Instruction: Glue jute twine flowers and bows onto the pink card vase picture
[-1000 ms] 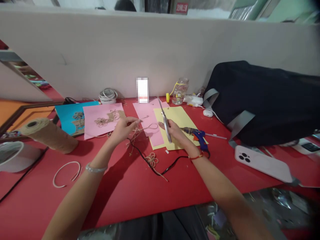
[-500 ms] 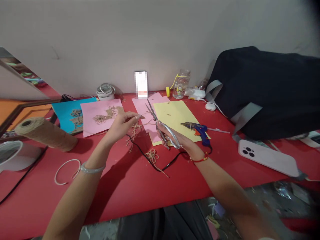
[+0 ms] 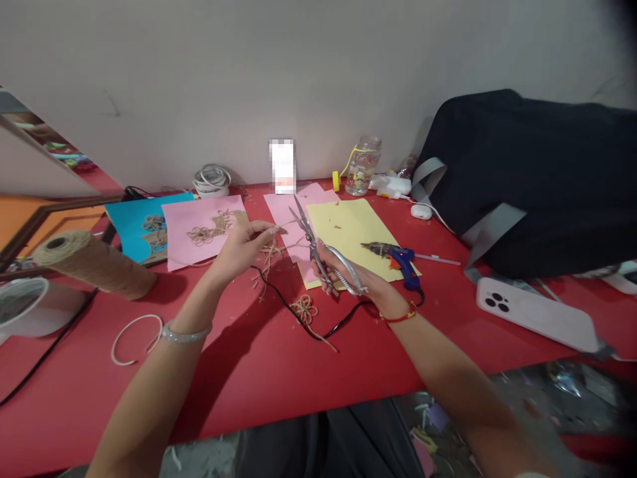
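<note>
My right hand (image 3: 331,262) is wrapped round a pair of silver spring-handled scissors (image 3: 307,229), their blades apart and pointing up and left. With closed fingertips my left hand (image 3: 246,245) pinches a thin strand of twine (image 3: 288,224) that runs toward the blades; whether it lies between them I cannot tell. More loose twine (image 3: 269,262) lies on the table beneath the left fingers. Below the scissors rests a flower of looped twine (image 3: 304,309) with a loose tail. A blue glue gun (image 3: 398,255) sits on the yellow paper (image 3: 348,226), right of my right hand.
A twine spool (image 3: 94,264) and white tape roll (image 3: 37,305) stand at left. Pink paper (image 3: 184,232) and blue paper (image 3: 129,219) bear twine pieces. A phone (image 3: 283,166), glass bottle (image 3: 363,169), dark bag (image 3: 522,179) and pale phone (image 3: 537,315) surround the back and right. A black cable (image 3: 286,305) crosses the front.
The view has shifted very slightly. Both hands keep almost the same pose, the left still pinching twine and the right still gripping the scissors with parted blades.
</note>
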`<state>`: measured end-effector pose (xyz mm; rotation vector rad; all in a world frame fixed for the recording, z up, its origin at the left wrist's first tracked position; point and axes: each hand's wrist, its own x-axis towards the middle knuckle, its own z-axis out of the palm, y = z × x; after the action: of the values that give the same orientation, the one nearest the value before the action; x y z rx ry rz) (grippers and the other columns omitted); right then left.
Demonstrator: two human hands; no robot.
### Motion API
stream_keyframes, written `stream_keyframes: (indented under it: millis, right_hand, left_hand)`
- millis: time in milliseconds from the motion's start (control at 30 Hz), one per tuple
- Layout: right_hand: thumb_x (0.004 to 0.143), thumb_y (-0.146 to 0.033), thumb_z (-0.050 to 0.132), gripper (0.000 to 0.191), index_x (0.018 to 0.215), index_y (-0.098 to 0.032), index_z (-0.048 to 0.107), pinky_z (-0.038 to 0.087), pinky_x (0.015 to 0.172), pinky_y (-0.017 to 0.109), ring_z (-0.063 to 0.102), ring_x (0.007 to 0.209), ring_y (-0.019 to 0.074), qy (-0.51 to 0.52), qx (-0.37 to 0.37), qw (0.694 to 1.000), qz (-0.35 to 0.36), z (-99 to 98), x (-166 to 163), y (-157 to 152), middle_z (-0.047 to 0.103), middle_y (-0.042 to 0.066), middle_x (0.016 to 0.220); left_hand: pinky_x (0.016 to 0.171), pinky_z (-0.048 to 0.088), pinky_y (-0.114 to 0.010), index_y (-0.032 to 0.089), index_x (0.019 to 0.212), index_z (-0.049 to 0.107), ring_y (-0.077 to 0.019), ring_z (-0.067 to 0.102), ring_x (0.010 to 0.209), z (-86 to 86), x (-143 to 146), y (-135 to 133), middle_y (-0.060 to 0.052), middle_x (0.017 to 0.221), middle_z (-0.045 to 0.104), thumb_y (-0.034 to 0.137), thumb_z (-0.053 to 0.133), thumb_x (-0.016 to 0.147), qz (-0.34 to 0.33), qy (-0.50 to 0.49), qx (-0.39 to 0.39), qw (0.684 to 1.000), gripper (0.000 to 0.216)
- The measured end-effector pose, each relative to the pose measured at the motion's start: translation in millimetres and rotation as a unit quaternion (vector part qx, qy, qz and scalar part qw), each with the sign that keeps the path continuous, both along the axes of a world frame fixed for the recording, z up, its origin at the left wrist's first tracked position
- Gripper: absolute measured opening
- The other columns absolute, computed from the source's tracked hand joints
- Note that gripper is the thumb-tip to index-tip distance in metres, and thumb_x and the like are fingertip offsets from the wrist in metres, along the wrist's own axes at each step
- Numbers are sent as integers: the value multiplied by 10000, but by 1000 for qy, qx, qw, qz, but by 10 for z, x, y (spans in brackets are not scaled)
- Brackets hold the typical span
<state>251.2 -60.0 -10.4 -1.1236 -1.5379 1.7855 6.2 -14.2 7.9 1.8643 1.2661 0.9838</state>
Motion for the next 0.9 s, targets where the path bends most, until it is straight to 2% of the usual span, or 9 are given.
stream_keyframes:
  millis: [133, 300, 567, 667, 800, 900]
  right_hand:
    - [880, -788, 490, 564, 739, -243, 456, 460, 542, 340, 498, 557, 157, -4, 10, 1000, 0, 13, -15, 1, 481, -7, 665]
    - [903, -774, 468, 564, 730, -238, 465, 450, 517, 348, 515, 530, 168, -7, 36, 999, -3, 5, -30, -3, 514, 16, 639]
    - [779, -923, 446, 703, 716, -224, 500, 416, 390, 293, 493, 411, 132, 29, -5, 999, -16, -105, -91, 76, 498, -10, 560]
    - [784, -921, 440, 699, 682, -231, 492, 385, 375, 286, 487, 394, 133, 34, 12, 999, -4, -131, -108, 103, 470, -16, 521]
    - [775, -930, 438, 705, 645, -238, 456, 358, 370, 274, 447, 381, 118, 42, 28, 999, 1, -153, -169, 101, 444, -24, 503]
    - [767, -952, 398, 721, 624, -245, 413, 300, 351, 269, 357, 345, 100, 43, 21, 998, -41, -156, -210, 107, 392, -38, 465]
  left_hand:
    - [866, 525, -342, 165, 1015, 800, -211, 683, 913, 17, 14, -16, -89, 1005, 778, 453, 623, 914, -25, 10, -3, 1000, 352]
    - [852, 525, -338, 168, 981, 794, -210, 685, 916, -20, 5, 4, -90, 1005, 776, 459, 636, 908, -41, -1, -12, 999, 339]
    - [815, 527, -330, 177, 998, 797, -195, 670, 870, -95, -33, 55, -88, 998, 765, 451, 640, 912, -45, 6, -13, 999, 327]
    - [833, 524, -334, 170, 1002, 788, -194, 670, 866, -94, -67, 70, -80, 981, 764, 460, 632, 916, -42, 6, -20, 999, 340]
    - [846, 522, -333, 166, 973, 776, -198, 674, 868, -62, -112, 72, -70, 943, 764, 481, 618, 919, -42, 20, -28, 998, 357]
    - [779, 520, -310, 179, 914, 776, -200, 667, 829, -53, -138, 76, -59, 866, 750, 475, 639, 901, -30, 18, -32, 999, 327]
